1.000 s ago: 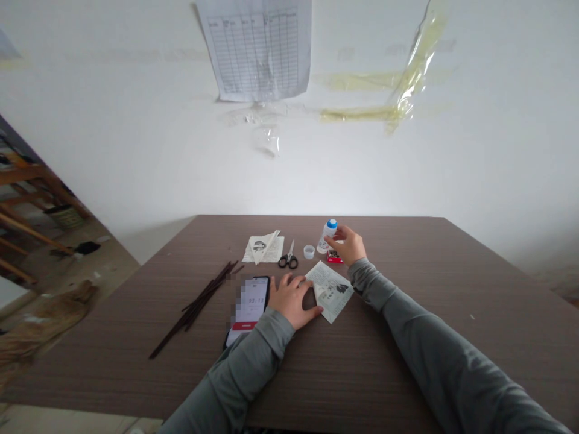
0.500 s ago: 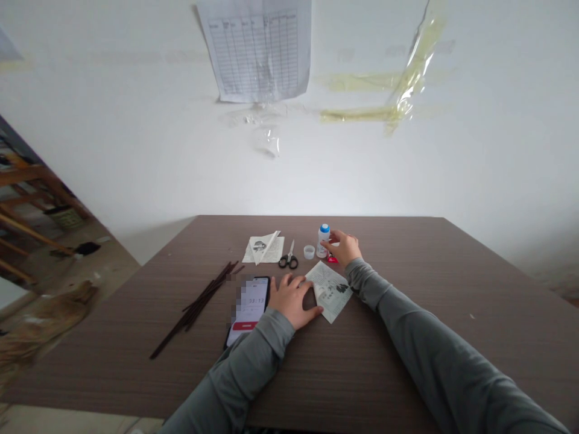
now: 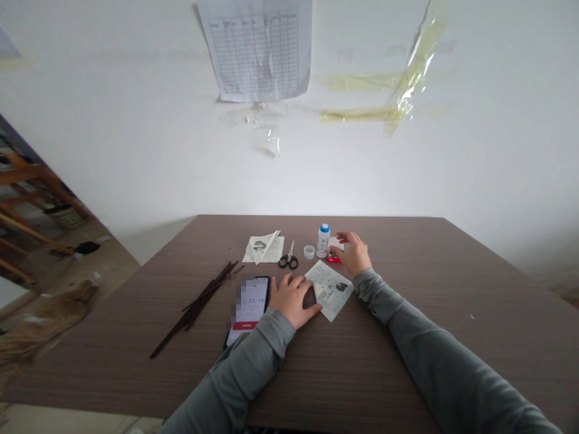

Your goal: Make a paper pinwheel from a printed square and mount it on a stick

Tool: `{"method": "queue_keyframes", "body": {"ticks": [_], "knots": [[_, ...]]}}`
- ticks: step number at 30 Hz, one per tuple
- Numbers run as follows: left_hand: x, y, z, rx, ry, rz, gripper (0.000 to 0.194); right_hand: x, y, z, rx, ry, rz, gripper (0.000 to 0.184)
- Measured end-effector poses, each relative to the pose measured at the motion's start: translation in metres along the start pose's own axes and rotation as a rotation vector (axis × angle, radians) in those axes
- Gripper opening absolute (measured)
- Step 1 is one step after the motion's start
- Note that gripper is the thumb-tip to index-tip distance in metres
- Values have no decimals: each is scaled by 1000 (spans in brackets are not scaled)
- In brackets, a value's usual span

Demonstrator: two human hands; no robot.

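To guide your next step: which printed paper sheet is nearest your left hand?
The sheet beside your left hand; the other sheet, left of the scissors, has a folded paper on it.

Brown wood-grain laminate surface [image 3: 375, 355] inspected; the items below lie directly on it. Reference point: steel scissors [image 3: 288, 257] with black handles, lying closed. Left of the scissors: a printed paper sheet [image 3: 265, 249] with a folded paper strip [image 3: 266, 246] on top. Right of them: a small translucent cup [image 3: 309, 252], then a white bottle [image 3: 323, 241] with a blue cap, standing upright, then a red packet [image 3: 333, 259]. Below and right of the scissors: a second printed sheet [image 3: 329, 290], set at an angle. Below and left: a smartphone [image 3: 248, 304], screen lit, and beyond it a bundle of thin dark rods [image 3: 199, 307].
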State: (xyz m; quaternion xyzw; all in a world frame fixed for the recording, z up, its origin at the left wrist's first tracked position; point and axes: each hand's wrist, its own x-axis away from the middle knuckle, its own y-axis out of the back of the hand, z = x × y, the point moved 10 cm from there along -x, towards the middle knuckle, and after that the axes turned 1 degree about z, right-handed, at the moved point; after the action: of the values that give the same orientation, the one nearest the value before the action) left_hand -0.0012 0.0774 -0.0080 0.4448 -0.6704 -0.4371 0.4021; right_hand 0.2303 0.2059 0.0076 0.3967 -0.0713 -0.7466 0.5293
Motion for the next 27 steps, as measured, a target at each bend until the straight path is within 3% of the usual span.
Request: {"method": "queue_keyframes", "body": {"ticks": [6, 9, 14, 22, 27], "knots": [[0, -1, -1, 0, 0, 13, 65, 36, 7, 2, -16, 224, 166, 11], [-2, -2, 0, 8, -9, -5, 63, 60, 6, 7, -1, 353, 350, 15], [-7, -8, 2, 33, -34, -39, 63, 93, 14, 10, 16, 468, 498, 14], [-6, -9, 1, 39, -41, -43, 64, 116, 10, 17, 160, 400, 603, 21], [-6, -7, 0, 36, -43, -54, 63, 119, 8, 24, 263, 358, 567, 27]]}}
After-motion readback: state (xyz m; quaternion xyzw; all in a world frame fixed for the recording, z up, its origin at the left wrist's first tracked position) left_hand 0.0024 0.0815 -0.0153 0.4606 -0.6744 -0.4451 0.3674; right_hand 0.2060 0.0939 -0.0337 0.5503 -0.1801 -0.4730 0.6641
